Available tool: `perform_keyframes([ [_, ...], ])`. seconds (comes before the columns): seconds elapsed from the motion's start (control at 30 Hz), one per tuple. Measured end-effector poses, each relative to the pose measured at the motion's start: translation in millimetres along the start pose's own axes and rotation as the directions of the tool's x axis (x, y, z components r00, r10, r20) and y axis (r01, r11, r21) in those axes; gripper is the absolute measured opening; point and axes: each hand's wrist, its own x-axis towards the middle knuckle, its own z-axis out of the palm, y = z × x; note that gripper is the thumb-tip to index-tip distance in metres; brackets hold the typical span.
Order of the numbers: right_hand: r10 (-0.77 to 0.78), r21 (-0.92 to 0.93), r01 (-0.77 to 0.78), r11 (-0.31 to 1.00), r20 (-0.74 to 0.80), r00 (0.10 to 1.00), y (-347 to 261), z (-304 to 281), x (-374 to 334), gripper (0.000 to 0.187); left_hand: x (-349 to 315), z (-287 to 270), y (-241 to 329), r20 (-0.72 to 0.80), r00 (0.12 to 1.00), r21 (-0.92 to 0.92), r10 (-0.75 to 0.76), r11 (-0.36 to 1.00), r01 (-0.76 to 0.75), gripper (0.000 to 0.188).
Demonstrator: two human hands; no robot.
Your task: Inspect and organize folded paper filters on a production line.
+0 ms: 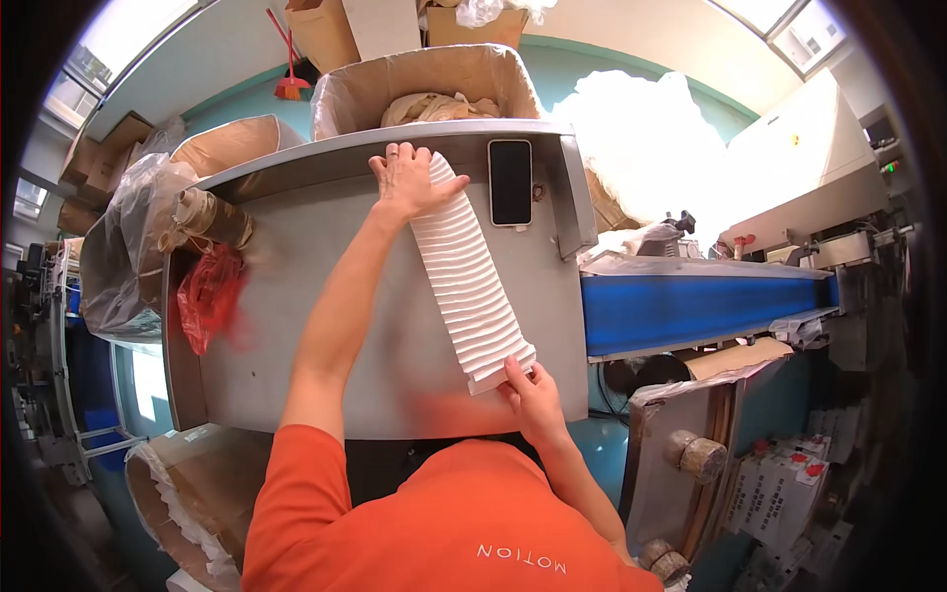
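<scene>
A long row of white folded sheets (468, 268), lapped one over the other like a fanned stack, lies slantwise over the grey metal tray table (296, 395). At its far end my left hand (406, 184) is closed round it, thumb across the top and fingers along the left side. My right hand (535, 397) pinches the near right corner, its thumb on top and the other fingers partly hidden beneath. Right of the row's far end lies a phone (510, 183) with a dark screen, beside a small brownish ring-shaped item (539, 192).
A blue conveyor belt (700, 311) runs off to the right. Red plastic bag (209, 296) and a brown roll (222, 219) sit at the tray's left. Lined cartons (424, 61) stand beyond the raised far rim. A cart with rolls (695, 456) stands lower right.
</scene>
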Motion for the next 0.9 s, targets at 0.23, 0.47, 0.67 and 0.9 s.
perform_keyframes([
  [0.23, -0.327, -0.648, 0.250, 0.720, 0.001, 0.945, -46.8, -82.1, 10.4, 0.042, -196.1, -5.4, -15.0, -0.140, 0.859, -0.066, -0.493, 0.870, 0.488, 0.075],
  [0.47, -0.005, 0.024, 0.005, 1.000, -0.014, 1.000, -55.7, -93.9, 12.2, 0.034, -323.1, -14.0, -16.6, -0.055, 0.638, -0.333, -0.768, 0.616, 0.714, 0.076],
  [0.67, -0.007, -0.092, -0.006, 0.996, -0.143, 0.990, -56.6, -122.0, 12.8, 0.033, -337.0, -3.0, -12.5, -0.131, 0.658, -0.311, -0.742, 0.661, 0.683, 0.080],
  [0.9, -0.361, -0.520, 0.328, 0.788, 0.039, 0.932, -62.2, -104.9, 8.5, 0.041, -302.0, 3.1, 23.8, -0.108, 0.686, -0.338, -0.719, 0.676, 0.655, 0.079],
])
